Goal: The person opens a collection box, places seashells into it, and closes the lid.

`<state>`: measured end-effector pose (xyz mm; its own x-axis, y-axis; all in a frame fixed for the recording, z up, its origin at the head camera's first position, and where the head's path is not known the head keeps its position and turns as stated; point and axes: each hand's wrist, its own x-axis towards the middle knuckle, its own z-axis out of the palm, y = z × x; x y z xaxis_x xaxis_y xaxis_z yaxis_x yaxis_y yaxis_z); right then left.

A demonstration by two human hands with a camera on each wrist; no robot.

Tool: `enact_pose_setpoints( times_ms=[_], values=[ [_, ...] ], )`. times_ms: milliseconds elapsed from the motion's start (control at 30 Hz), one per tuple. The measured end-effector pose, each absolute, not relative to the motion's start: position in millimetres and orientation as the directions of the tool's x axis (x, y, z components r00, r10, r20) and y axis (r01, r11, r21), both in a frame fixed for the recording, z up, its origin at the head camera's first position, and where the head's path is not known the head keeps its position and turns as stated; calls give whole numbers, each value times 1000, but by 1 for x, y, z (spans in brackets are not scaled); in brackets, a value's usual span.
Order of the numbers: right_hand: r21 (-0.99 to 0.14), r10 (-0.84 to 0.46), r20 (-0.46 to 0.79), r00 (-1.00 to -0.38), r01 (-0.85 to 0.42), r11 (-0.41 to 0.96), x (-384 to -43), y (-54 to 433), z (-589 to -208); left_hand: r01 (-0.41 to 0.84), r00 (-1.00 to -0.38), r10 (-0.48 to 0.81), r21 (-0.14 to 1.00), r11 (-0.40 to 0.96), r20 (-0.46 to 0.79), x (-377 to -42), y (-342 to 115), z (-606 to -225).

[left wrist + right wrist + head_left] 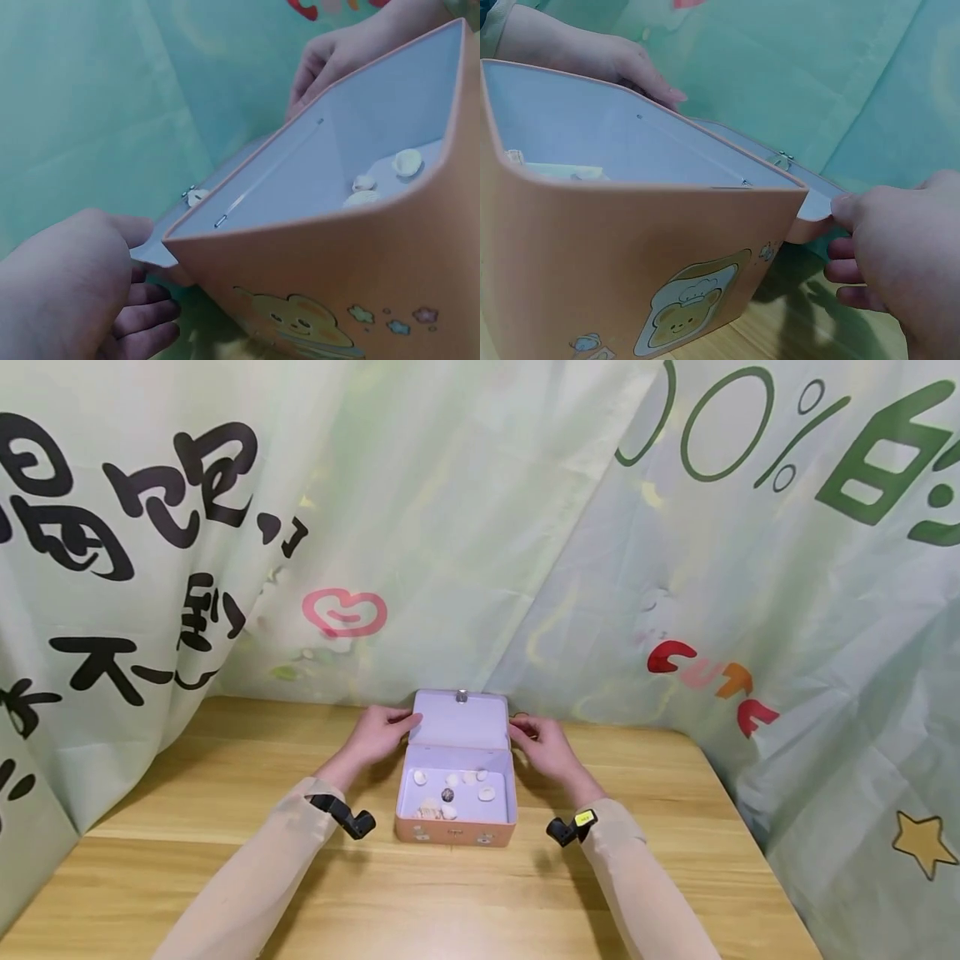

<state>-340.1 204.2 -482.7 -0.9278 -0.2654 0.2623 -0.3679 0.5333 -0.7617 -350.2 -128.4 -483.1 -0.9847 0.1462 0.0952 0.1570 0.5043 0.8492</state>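
Note:
An orange tin box (455,833) with a pale lilac inside stands on the table, its hinged lid (460,720) tipped back away from me. Several white seashells (486,793) and one dark round shell (447,795) lie spread over the box's floor. My left hand (377,735) holds the lid's left edge, thumb on the inner face and the other fingers below. At the lid's opposite edge my right hand (549,750) pinches it the same way, thumb (845,211) over the rim. A metal clasp (461,696) sits at the lid's far edge.
The wooden table (300,877) ends just behind the lid, where a printed fabric curtain (450,527) hangs. Curtain folds also border the table on the left and right. A small dark camera is strapped to each wrist.

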Motion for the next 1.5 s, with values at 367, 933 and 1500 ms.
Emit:
enact_pose_setpoints(
  times_ms=[367, 933, 1500],
  values=[
    [-821, -248, 170, -954, -276, 500, -339, 201, -477, 156, -983, 158, 856, 493, 89, -350, -125, -479],
    [-844, -214, 137, -967, -227, 486, -337, 200, -469, 171, -983, 139, 868, 465, 119, -340, -123, -461],
    [-841, -218, 223, -950, -301, 450, -326, 199, -453, 195, -979, 142, 871, 450, 145, -332, -125, -443]
  ],
)
